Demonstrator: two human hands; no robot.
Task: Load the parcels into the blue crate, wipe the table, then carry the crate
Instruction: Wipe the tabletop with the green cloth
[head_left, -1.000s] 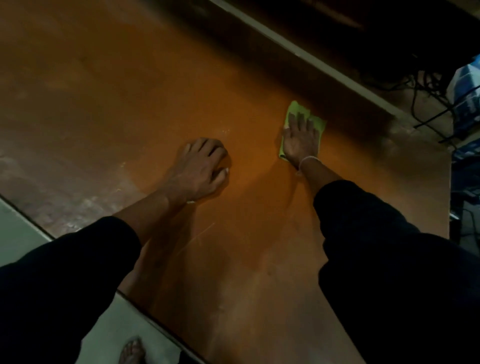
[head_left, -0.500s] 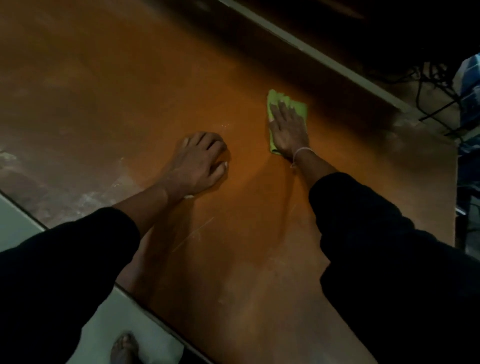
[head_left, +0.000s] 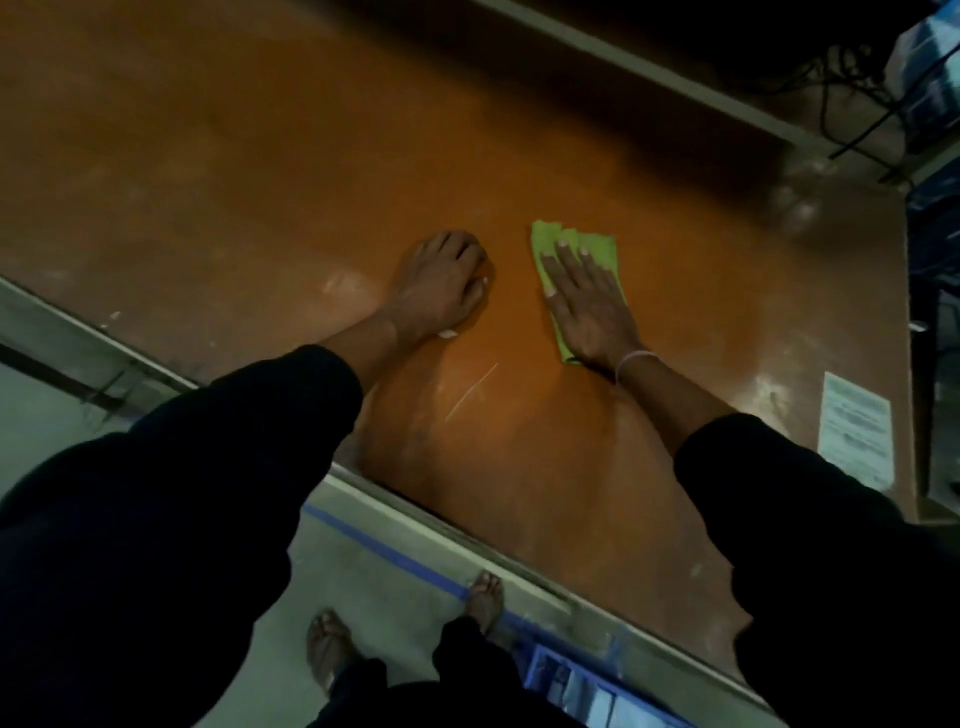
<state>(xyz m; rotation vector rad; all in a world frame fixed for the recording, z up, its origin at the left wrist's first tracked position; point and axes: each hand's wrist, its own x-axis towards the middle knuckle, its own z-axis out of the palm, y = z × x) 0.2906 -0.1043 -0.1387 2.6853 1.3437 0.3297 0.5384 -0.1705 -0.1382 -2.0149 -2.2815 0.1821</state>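
Note:
My right hand (head_left: 587, 306) lies flat with straight fingers on a green cloth (head_left: 600, 248), pressing it onto the orange-brown table (head_left: 260, 182) near the middle. My left hand (head_left: 441, 291) leans on the table just left of the cloth, its fingers curled under and nothing visibly held. Part of the blue crate (head_left: 566, 686) shows on the floor below the table's near edge, with pale contents that I cannot make out. Both arms wear dark sleeves.
A printed paper sheet (head_left: 854, 431) lies near the table's right edge. Dark cables (head_left: 852, 88) and blue-white items sit beyond the far right corner. A blue tape line (head_left: 384, 551) crosses the grey floor by my feet (head_left: 485, 597).
My right hand has slid the green cloth left and then back toward me across the table. The left hand stays put. The view has tilted down, bringing the floor, feet and crate into sight.

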